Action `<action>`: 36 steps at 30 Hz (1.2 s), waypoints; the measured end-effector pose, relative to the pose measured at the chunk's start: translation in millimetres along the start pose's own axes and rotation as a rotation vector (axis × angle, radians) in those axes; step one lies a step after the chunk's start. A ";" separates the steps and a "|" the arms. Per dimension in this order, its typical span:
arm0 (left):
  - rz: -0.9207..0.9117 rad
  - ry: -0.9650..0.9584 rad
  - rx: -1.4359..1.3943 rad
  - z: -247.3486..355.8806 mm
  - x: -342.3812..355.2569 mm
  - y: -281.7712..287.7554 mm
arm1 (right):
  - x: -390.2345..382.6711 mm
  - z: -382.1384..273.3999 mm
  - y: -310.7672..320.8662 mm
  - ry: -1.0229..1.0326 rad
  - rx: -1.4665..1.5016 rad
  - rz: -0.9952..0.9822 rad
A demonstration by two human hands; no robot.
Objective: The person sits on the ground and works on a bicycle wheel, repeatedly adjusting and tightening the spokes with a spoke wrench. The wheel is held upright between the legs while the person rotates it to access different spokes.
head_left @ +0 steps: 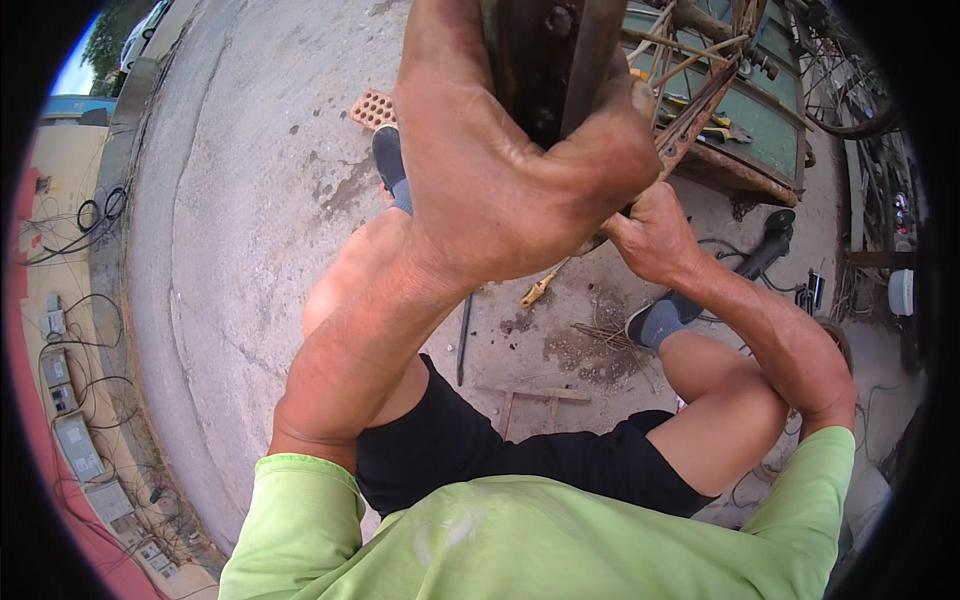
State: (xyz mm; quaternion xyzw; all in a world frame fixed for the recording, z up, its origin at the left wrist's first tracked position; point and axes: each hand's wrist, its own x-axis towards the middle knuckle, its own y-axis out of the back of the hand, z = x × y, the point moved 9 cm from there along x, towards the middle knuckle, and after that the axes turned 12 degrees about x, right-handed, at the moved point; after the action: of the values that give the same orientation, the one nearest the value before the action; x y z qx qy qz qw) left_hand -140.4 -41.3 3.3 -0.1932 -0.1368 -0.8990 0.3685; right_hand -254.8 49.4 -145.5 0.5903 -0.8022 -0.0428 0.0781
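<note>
My left hand [515,170] is large in the upper middle, fingers wrapped round a dark, rusty metal bar [540,50] with holes in it, close to the camera. Below it and to the right, my right hand [648,228] is closed on something mostly hidden behind the left hand. Just behind the hands stand rusty thin rods and angle pieces [705,90], near a green metal box or cart [760,115] with pliers [732,133] on it. A yellow-handled screwdriver [537,291] lies on the concrete below my hands.
A perforated brick [373,110] lies by my left foot. A dark rod [464,340], a rusty frame piece [535,393], thin sticks [610,335] and cables lie on the ground. Electrical boxes with wires [78,445] line the left wall. Metal clutter [880,260] crowds the right edge.
</note>
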 end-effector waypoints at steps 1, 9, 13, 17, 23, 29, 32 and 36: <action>-0.006 0.031 -0.003 -1.8 -3.4 -1.2 | -1.1 -4.6 0.4 -0.002 -0.042 -0.001; 0.029 -0.120 0.067 25.1 11.6 -4.6 | -13.2 -12.6 14.3 -0.244 -0.084 -0.145; 0.036 -0.089 0.158 20.7 10.4 -0.7 | -14.0 -9.0 14.2 -0.309 -0.161 -0.036; 0.028 -0.139 0.074 22.9 9.7 -2.7 | -20.0 -18.3 14.2 -0.307 -0.221 0.136; 0.050 -0.015 0.132 0.0 -14.0 -1.3 | -26.6 -12.6 8.6 -0.447 -0.356 0.305; 0.086 -0.170 0.248 33.9 2.5 -10.9 | -27.6 -14.2 16.7 -0.528 -0.512 0.254; 0.131 -0.201 0.285 35.3 3.0 -6.4 | -31.3 -23.2 16.8 -0.449 -0.408 0.268; 0.161 -0.191 0.198 37.1 2.5 0.3 | -32.1 -27.7 14.3 -0.527 -0.300 0.259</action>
State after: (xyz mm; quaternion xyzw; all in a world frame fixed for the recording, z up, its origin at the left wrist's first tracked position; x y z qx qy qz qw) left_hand -132.7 -28.7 37.4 -0.2509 -0.2433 -0.8261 0.4421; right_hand -254.1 84.9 -118.3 0.4342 -0.8479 -0.3014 -0.0412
